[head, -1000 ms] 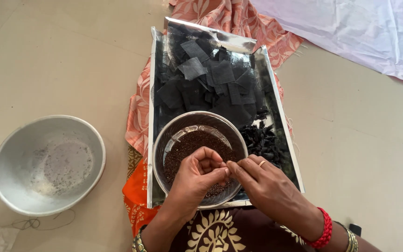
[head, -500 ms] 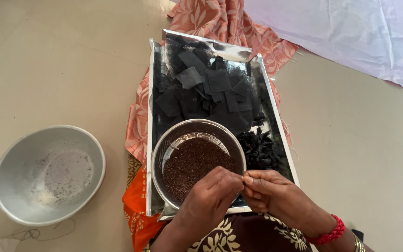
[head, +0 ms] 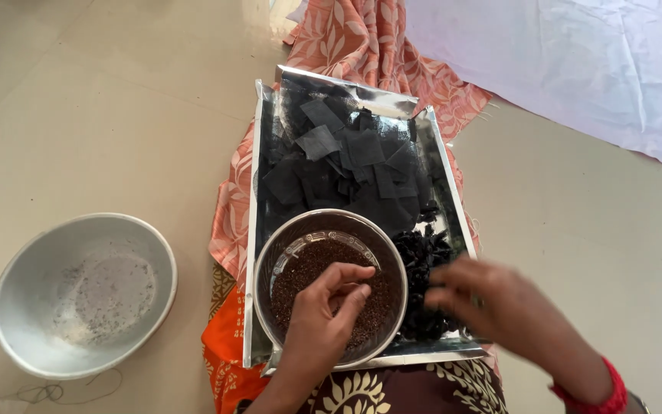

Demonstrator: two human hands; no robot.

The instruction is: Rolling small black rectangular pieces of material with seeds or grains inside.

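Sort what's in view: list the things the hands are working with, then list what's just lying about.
In use:
left hand over the brown bowl of dark seeds
right hand, blurred, over small dark bundles
black cloth squares
foil-lined tray

Lying about:
metal bowl on the floor
white cloth
orange patterned cloth

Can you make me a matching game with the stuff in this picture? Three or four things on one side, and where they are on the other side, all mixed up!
Things:
1. left hand
2. right hand
3. grey metal bowl
4. black cloth squares

Places:
A. on the floor, left of the tray
B. over the brown seeds in the round bowl
C. over the dark heap at the tray's right side
D. at the far end of the silver tray

Pairs: 1-B, 2-C, 3-A, 4-D
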